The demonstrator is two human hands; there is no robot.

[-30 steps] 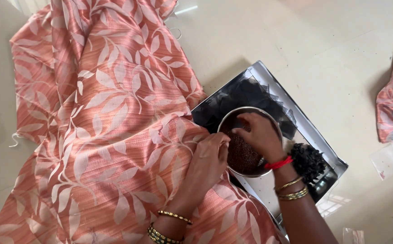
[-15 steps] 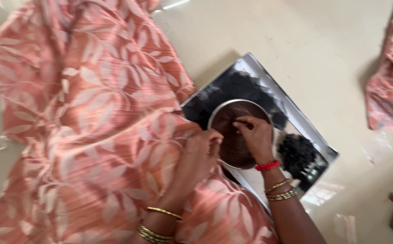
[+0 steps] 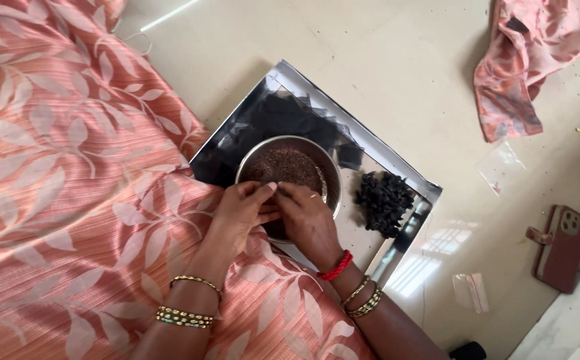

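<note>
Two hands meet over the near rim of one round steel bowl, and between them you pinch something small and dark, too small to name; your left hand has its fingertips closed together on it and your right hand curls its fingers in against the same spot, so both grips look nearly shut on a tiny piece. The bowl holds a bed of fine reddish-brown grains and sits on one shiny metal tray, which lies on the floor just beside your lap, draped in peach leaf-patterned cloth. Watch the bowl: your wrists lean on its near edge, and a push there could tip it and spill the grains over the tray or onto the cloth. The pinched piece is slight enough to slip from your fingertips and vanish among the grains. On the tray you have one spread of black squares behind the bowl, too overlapped to count, and one heap of black bundles to the right of it; a careless sweep of your right forearm might scatter that heap. Off the tray lie two small clear packets, one phone in a brown case, and one more piece of peach cloth at the far right.
</note>
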